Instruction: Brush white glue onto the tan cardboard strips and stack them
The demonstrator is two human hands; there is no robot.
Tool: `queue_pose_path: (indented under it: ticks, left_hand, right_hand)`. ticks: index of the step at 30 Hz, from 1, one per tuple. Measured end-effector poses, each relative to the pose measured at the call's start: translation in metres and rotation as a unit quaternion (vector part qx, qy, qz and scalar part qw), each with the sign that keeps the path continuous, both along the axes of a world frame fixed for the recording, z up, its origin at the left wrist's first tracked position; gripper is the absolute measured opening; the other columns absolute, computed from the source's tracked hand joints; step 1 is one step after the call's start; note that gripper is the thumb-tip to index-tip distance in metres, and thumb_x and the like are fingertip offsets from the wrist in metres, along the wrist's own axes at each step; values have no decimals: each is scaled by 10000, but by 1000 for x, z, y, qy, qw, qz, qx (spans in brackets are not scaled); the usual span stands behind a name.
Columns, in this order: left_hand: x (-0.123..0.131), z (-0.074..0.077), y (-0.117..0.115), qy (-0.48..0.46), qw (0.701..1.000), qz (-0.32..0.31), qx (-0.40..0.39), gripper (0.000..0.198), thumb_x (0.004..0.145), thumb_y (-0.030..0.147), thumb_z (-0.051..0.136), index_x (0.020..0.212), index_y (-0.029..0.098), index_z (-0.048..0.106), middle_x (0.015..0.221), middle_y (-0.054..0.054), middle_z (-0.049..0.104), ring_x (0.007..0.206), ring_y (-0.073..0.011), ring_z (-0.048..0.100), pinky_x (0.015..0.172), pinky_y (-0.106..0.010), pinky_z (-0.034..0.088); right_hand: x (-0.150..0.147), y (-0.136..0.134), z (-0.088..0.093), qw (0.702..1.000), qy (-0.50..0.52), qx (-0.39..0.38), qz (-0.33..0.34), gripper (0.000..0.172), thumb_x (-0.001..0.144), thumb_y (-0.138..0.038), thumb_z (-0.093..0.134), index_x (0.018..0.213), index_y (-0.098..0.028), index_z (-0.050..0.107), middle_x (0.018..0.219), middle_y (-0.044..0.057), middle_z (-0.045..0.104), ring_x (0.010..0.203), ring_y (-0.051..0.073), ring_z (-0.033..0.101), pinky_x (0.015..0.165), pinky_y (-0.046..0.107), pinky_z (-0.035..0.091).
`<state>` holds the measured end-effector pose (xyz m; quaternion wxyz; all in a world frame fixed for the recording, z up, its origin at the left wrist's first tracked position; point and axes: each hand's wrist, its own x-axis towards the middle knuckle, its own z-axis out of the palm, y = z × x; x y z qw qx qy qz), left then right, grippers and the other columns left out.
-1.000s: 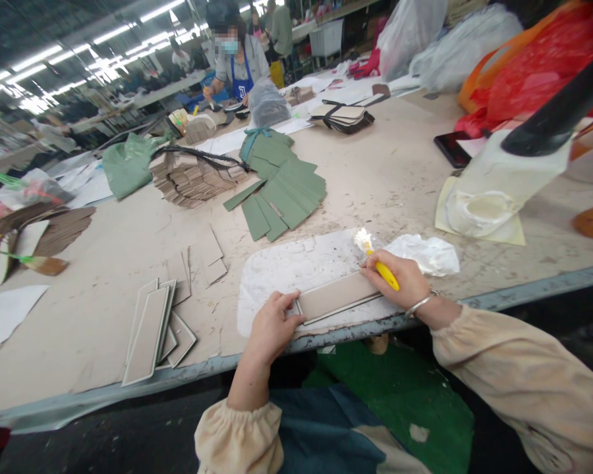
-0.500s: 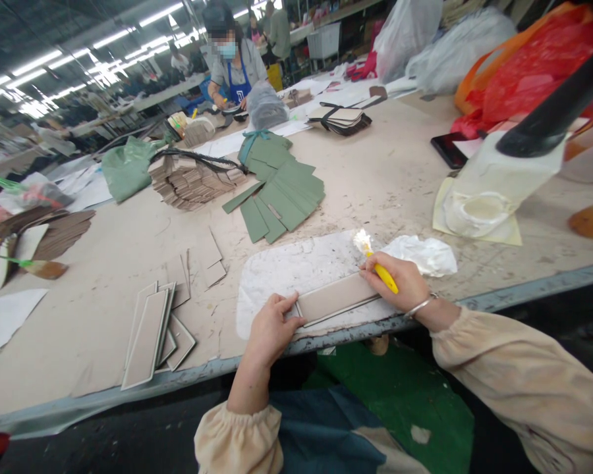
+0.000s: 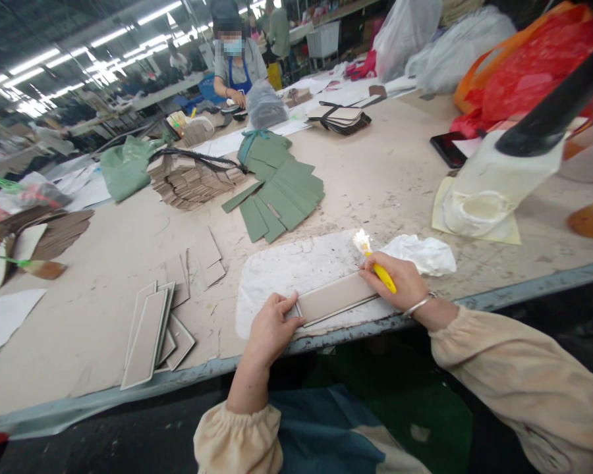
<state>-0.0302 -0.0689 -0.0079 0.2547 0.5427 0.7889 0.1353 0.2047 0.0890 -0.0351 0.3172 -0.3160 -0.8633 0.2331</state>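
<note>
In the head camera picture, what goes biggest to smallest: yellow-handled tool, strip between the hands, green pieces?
1. Green pieces
2. Strip, partly covered
3. Yellow-handled tool, partly covered too

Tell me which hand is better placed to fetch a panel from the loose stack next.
Probably the left hand: it's nearer the loose stack, while the right hand holds the yellow-handled tool.

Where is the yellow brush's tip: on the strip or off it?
Off: the white-coated tip shows past the far edge of the strip; the right hand holds the yellow brush.
</note>
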Motion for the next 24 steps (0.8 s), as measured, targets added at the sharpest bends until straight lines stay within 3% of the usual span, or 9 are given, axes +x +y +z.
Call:
queue_pose_path:
  ticks: [15,24]
  left_hand:
    - [1,3,0,-4,1000,-5,-5,538,761,305,625,1284,227,523,1013,-28,539,954,-179,546,798,-239,427]
    - [2,6,-1,8,1000,-17,-18,523,796,332,585,1300,215,507,1012,-31,537,848,-157,551,775,-241,422]
  right_hand:
    - [-1,1,2,1000,-12,9,-2,42,803,-225,527,787,-231,489,773,-2,649,689,152,625,648,260,461]
    - [-1,1,1,1000,-16,6,-7,25,800,-216,520,778,-218,508,779,5,651,701,149,626,648,247,457]
